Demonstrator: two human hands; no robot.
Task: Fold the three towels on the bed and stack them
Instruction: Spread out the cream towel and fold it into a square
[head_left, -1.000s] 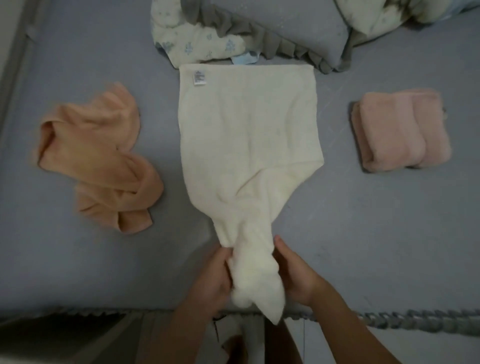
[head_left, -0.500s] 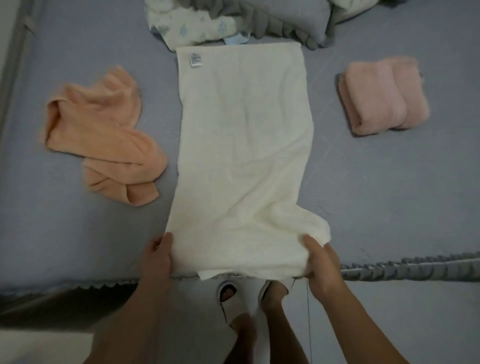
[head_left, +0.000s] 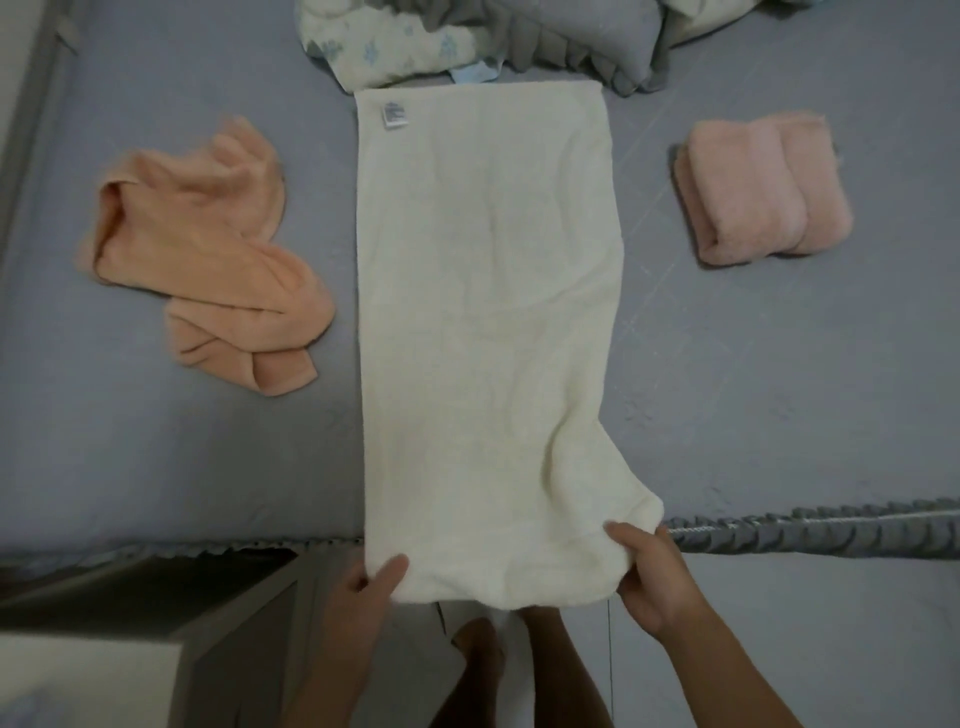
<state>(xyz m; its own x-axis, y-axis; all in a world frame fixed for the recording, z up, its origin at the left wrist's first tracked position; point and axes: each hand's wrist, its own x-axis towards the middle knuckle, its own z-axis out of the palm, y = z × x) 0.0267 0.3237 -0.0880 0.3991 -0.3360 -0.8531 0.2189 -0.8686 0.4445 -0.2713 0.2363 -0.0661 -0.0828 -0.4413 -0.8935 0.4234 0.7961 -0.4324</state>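
- The white towel (head_left: 488, 332) now lies spread lengthwise down the middle of the frame; a second ago its near end was bunched into a narrow twist between both hands.
- The left hand (head_left: 363, 587) pinches the near-left corner, thumb on top, and the right hand (head_left: 647, 571) grips the near-right corner; the fingers underneath are hidden, so how deep each hold goes is unclear.
- The near-right corner still bulges and creases, hanging over the edge of the bed (head_left: 779, 415).
- The pink towel (head_left: 763, 189) sits already folded at the upper right, well apart.
- The orange towel (head_left: 202, 260) stays crumpled at the left.
- Judgement: spreading is about done, so the first fold can begin, with one towel finished and two left.
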